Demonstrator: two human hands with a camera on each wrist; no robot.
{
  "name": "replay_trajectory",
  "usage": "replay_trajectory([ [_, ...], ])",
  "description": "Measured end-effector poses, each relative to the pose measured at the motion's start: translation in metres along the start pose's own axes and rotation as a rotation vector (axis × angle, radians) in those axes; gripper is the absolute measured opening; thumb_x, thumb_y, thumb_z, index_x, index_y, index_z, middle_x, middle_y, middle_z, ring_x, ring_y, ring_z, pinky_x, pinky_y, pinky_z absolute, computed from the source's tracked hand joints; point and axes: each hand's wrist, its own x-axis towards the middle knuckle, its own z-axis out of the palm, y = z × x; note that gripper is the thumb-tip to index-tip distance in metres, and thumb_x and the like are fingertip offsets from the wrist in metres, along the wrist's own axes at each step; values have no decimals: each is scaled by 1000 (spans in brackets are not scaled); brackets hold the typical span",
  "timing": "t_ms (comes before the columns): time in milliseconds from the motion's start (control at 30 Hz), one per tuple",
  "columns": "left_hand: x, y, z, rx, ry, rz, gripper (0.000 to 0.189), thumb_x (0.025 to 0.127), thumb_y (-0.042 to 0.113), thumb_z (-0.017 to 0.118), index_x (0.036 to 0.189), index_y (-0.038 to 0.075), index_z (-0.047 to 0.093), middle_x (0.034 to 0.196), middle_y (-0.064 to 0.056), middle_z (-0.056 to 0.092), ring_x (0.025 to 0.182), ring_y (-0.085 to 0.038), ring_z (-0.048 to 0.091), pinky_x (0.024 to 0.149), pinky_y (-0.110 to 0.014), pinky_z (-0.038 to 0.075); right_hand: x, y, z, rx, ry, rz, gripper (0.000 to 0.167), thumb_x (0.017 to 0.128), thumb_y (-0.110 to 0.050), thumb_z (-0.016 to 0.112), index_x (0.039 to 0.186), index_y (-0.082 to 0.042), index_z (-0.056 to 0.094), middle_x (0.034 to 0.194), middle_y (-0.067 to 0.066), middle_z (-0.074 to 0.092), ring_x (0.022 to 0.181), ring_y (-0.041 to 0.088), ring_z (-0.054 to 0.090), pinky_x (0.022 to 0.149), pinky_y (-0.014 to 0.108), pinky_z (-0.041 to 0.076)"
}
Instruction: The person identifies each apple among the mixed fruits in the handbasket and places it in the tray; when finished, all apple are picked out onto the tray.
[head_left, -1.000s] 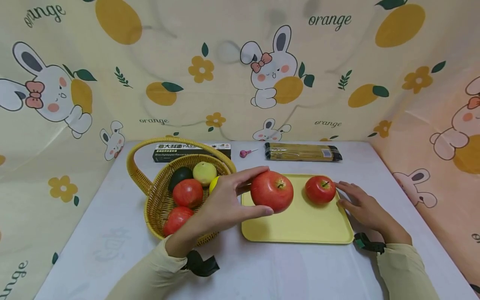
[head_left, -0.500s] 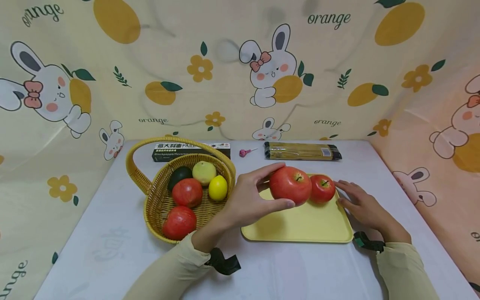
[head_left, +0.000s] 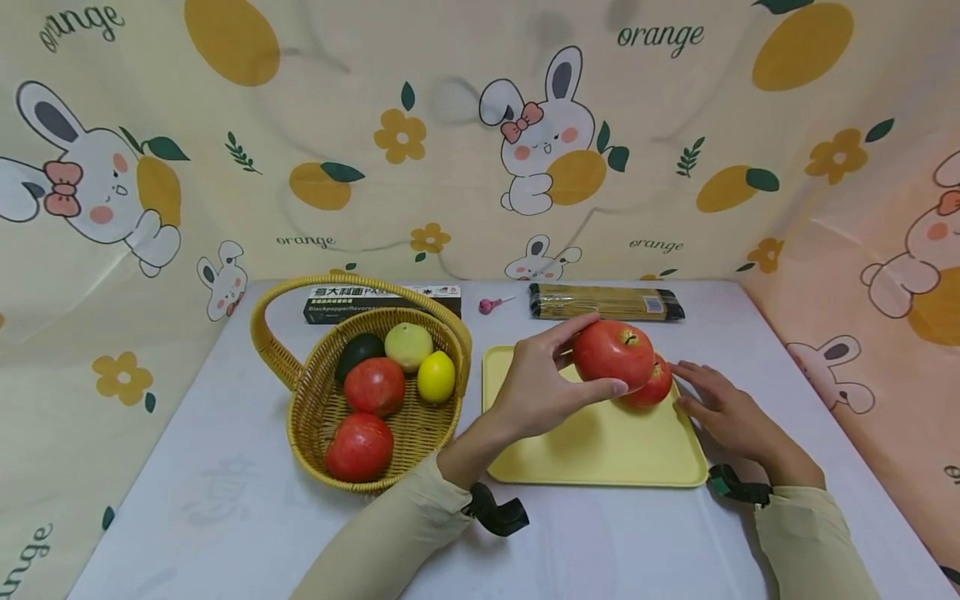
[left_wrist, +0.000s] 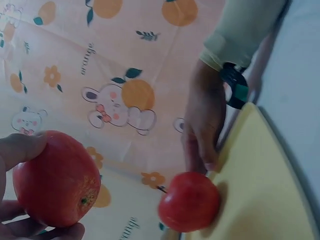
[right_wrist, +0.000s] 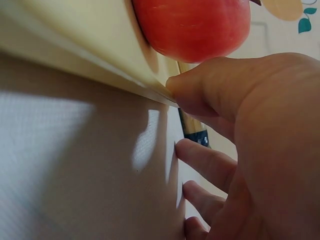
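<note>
My left hand [head_left: 537,390] grips a large red apple [head_left: 613,355] between thumb and fingers, held up over the right part of the yellow tray [head_left: 585,454]. A smaller red apple [head_left: 649,385] sits on the tray's right side, partly hidden behind the held one in the head view. In the left wrist view a gap shows between the held apple [left_wrist: 56,179] and the smaller apple [left_wrist: 190,202]. My right hand [head_left: 731,414] rests at the tray's right edge. The right wrist view shows its thumb [right_wrist: 200,85] touching the tray's rim [right_wrist: 125,80], with the other fingers spread on the table.
Left of the tray stands a wicker basket [head_left: 300,433] with two red fruits, a lemon [head_left: 436,377], a pale round fruit [head_left: 408,347] and a dark one. Behind lie a black pasta box [head_left: 330,310], a small pink item [head_left: 489,306] and a spaghetti pack [head_left: 600,303].
My left hand has carried the large apple rightward from beside the basket, across the tray, until it overlaps the smaller apple in the head view. My right hand has stayed in place.
</note>
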Motion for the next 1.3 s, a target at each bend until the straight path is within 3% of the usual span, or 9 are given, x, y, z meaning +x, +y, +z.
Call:
replay_trajectory([
  [267,5,-19,10,-12,16,-99,78,88,21,93,158,13,59,151,-5,67,121,-11,71,97,-20,61,0,1,-3,-14,4,0,74,111,-43,63,171,-12,35,176,32,25,161,63,10,111,93,23],
  [400,7,-28,14,1,36,-137,79,88,21,94,159,14,58,152,-5,66,124,-14,71,97,-22,62,0,3,-4,-13,6,-6,74,111,-43,63,171,-12,35,176,32,24,161,63,9,111,93,23],
  [767,8,-52,20,169,95,-292,78,88,24,93,158,18,59,149,-5,68,129,-22,66,101,-33,63,-1,2,-2,14,9,-9,75,111,-44,62,172,-12,34,176,32,23,162,64,7,110,94,20],
  [1067,11,-70,19,218,124,-341,78,87,22,93,157,19,58,148,-8,67,133,-27,61,103,-41,63,0,-1,-1,5,6,-13,75,111,-44,63,171,-11,34,176,33,24,161,64,9,108,95,22],
  [1300,11,-83,21,189,131,-353,79,88,18,93,157,14,55,151,-8,64,133,-28,62,110,-46,60,0,-1,-1,2,6,-13,74,110,-44,63,171,-10,35,175,33,25,162,64,8,108,94,23],
])
